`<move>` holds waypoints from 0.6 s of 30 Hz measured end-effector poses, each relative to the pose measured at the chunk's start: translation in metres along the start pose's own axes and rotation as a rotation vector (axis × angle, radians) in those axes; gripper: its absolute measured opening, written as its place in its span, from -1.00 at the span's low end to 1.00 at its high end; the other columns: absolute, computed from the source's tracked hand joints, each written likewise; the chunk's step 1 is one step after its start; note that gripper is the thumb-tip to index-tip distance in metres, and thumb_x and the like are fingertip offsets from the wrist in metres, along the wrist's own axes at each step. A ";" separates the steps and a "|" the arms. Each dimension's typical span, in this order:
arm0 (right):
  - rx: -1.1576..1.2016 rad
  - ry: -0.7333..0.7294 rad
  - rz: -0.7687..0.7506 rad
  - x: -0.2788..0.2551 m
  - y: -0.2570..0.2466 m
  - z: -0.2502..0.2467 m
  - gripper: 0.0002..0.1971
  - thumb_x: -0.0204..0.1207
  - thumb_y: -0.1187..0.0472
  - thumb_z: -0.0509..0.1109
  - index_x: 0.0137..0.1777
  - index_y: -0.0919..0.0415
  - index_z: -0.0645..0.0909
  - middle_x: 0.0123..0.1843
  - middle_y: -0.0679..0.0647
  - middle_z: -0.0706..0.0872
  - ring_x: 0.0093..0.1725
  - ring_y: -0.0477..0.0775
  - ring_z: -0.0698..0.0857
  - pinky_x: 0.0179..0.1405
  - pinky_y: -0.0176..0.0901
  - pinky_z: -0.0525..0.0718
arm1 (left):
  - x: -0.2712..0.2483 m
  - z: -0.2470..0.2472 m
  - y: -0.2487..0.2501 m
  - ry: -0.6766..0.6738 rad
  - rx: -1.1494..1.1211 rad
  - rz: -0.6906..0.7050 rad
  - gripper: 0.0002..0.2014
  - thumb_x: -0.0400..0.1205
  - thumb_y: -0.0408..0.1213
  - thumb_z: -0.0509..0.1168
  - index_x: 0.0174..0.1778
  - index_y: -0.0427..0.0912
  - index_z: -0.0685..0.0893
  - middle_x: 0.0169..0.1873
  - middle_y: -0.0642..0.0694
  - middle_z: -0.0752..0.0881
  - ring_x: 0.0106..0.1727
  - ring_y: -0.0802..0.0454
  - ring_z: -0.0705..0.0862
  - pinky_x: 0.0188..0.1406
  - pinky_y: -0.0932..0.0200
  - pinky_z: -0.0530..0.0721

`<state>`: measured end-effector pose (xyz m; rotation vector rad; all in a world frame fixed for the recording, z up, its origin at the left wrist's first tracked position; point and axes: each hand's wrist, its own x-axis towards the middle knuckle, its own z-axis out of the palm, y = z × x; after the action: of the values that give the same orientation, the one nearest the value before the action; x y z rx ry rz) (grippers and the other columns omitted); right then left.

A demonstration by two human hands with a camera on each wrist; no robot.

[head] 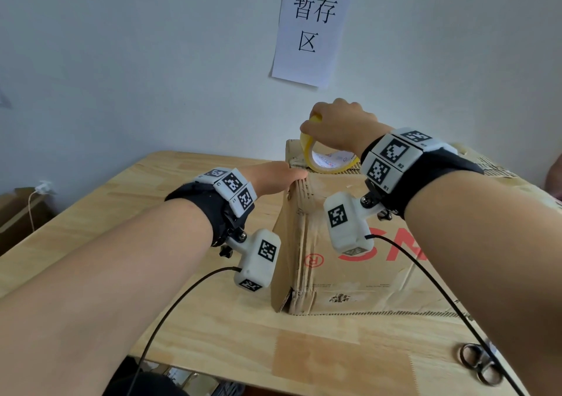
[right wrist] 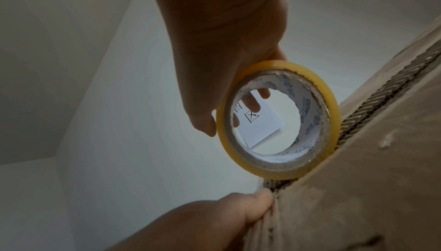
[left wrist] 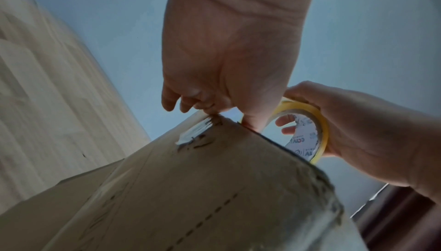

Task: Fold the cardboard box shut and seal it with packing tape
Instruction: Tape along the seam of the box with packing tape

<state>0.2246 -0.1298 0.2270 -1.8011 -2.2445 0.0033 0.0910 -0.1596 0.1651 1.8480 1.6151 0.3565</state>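
Observation:
A worn brown cardboard box (head: 349, 243) with red print lies on the wooden table (head: 137, 201), flaps folded down. My right hand (head: 340, 128) grips a yellow packing tape roll (head: 305, 146) upright on the box's far left top corner, fingers through the core. In the right wrist view the tape roll (right wrist: 331, 104) touches the box's corrugated top edge (right wrist: 381, 115). My left hand (head: 273, 177) holds that same corner of the box (left wrist: 214, 189), thumb (right wrist: 253, 208) on the top edge, fingers (left wrist: 171, 102) curled over the side by old tape scraps. No loose tape strip shows clearly.
Metal scissors (head: 480, 363) lie near the table's front right edge. A paper sign (head: 313, 28) hangs on the wall right behind the box. Black cables (head: 182, 292) trail from both wrist cameras. Another carton (head: 18, 210) stands beyond the table's left side.

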 end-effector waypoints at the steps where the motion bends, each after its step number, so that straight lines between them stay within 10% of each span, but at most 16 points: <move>1: 0.003 -0.002 -0.004 0.000 0.000 0.000 -0.58 0.57 -0.10 0.14 0.37 -0.02 0.50 0.31 0.12 0.51 0.32 0.23 0.43 0.02 0.01 0.37 | -0.001 -0.001 0.001 0.025 -0.010 0.015 -0.90 0.73 -0.11 0.01 -0.03 -0.01 0.35 -0.12 -0.02 0.40 -0.08 0.07 0.36 -0.26 0.25 0.28; 6: 0.051 0.024 -0.003 0.001 0.005 -0.003 -0.50 0.49 -0.22 0.27 0.35 0.00 0.47 0.16 0.03 0.58 0.09 0.10 0.51 -0.04 -0.03 0.46 | 0.001 -0.008 -0.005 0.036 0.001 0.044 -0.45 0.69 0.04 0.14 0.61 0.12 0.18 0.48 -0.05 0.41 0.51 -0.05 0.35 0.22 0.16 0.24; 11: 0.256 -0.004 0.044 0.006 0.017 -0.004 -0.37 0.37 -0.37 0.38 0.23 0.09 0.45 0.06 0.01 0.54 0.05 0.09 0.53 -0.04 -0.05 0.50 | 0.005 -0.009 -0.011 0.035 0.052 0.137 -0.39 0.69 0.09 0.12 0.65 0.13 0.09 0.65 0.03 0.13 0.65 0.01 0.10 0.45 0.14 0.12; 18: 0.637 -0.013 0.165 0.012 0.028 0.003 -0.27 0.30 -0.40 0.42 0.26 0.16 0.50 0.07 0.04 0.55 0.02 0.10 0.57 -0.12 -0.04 0.51 | 0.015 -0.011 -0.016 0.072 0.050 0.190 -0.29 0.56 0.23 0.24 0.61 0.13 0.20 0.61 0.01 0.23 0.61 0.02 0.21 0.53 0.05 0.20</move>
<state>0.2484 -0.1117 0.2221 -1.6053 -1.7982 0.6787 0.0751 -0.1420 0.1599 2.0541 1.5114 0.4744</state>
